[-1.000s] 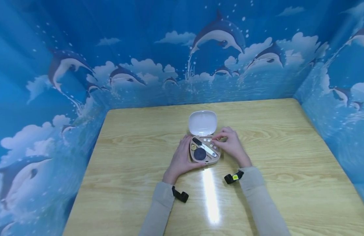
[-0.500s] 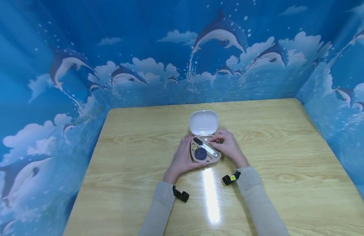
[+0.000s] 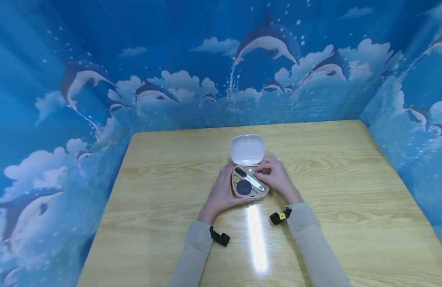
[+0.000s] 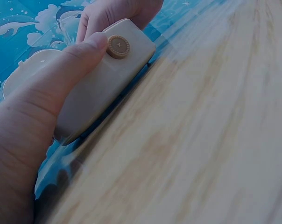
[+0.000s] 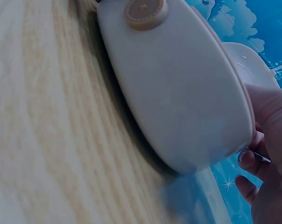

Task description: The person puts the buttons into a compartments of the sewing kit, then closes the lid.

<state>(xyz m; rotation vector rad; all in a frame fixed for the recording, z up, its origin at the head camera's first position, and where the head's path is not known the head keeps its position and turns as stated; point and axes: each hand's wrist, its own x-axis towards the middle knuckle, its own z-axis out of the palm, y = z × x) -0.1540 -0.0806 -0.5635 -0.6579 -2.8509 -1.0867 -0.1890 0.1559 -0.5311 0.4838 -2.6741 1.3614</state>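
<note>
Both hands work: our left hand [image 3: 221, 193] grips the case [image 3: 249, 186]; our right hand [image 3: 274, 177] pinches inside, where small pieces could spill.

The little case [image 3: 249, 187] I'm holding is beige, with a white lid [image 3: 247, 150] flipped up and a tan round button [image 4: 118, 46] on its front edge. Inside there's a dark navy round thing [image 3: 244, 187], a silver and black tool [image 3: 249, 178] and a few tiny white dots [image 3: 250, 170]. The table [image 3: 350, 191] is a light yellowish wood grain. Walls [image 3: 99, 59] are deep blue, printed with grey-white dolphins and white clouds. My sleeves [image 3: 315, 243] are beige-grey, with black wrist straps [image 3: 219, 236].
</note>
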